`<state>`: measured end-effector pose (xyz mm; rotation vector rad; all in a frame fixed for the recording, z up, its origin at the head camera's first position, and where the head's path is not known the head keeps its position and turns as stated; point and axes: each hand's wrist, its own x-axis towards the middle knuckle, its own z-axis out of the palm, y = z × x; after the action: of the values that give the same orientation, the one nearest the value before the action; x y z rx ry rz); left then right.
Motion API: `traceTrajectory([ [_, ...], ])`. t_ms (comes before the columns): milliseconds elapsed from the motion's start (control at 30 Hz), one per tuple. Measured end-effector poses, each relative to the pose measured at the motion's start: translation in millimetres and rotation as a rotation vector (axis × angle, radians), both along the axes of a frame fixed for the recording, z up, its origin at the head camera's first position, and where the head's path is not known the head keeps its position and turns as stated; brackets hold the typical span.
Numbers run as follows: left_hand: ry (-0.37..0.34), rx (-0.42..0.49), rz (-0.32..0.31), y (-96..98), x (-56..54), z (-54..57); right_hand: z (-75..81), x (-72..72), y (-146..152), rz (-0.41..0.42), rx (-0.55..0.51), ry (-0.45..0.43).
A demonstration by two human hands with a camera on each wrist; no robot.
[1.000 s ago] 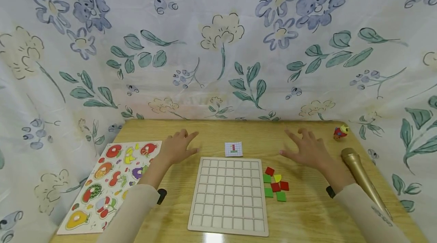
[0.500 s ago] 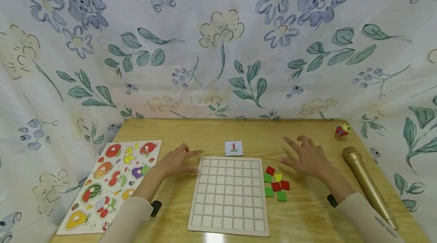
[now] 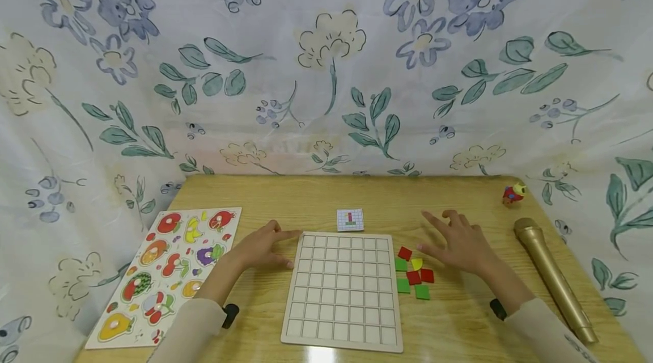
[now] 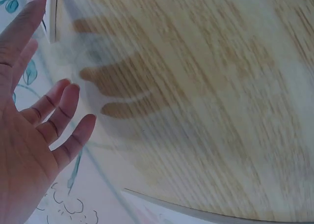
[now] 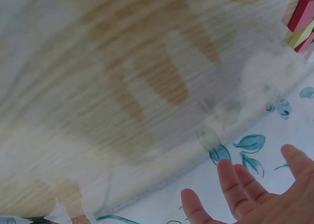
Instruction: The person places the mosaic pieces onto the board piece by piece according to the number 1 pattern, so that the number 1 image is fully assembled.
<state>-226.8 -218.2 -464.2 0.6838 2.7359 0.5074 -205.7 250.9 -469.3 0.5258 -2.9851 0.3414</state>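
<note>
A pale, gridded board (image 3: 342,292) lies flat at the middle of the worktop (image 3: 449,323), with a small card (image 3: 350,219) just beyond it and loose tiles (image 3: 414,278) beside its right edge: three red, three green, one yellow. From where I stand, a person's left hand (image 3: 264,245) reaches in, index finger at the board's far left corner, thumb by its left side; the fingers are extended, gripping nothing. The right hand (image 3: 460,243) hovers near the tiles, fingers spread and holding nothing. The board looks light, thin and stiff, probably smooth enough to slide; its opposite edges seem the best hold. The tiles look hard and light, likely slippery when flat, so best pinched by their sides. Whether the left thumb touches the board, I can't tell. The card's pattern is too tiny to read surely. The left wrist view catches only a sliver of board; the right one crops the hand.
</note>
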Motion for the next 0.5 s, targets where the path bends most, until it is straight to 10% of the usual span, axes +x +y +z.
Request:
traceTrajectory([
  [500,-0.036,0.092,0.025,-1.2,0.0,-13.4,-8.8,13.8,-3,-0.006,-0.052,-0.029],
])
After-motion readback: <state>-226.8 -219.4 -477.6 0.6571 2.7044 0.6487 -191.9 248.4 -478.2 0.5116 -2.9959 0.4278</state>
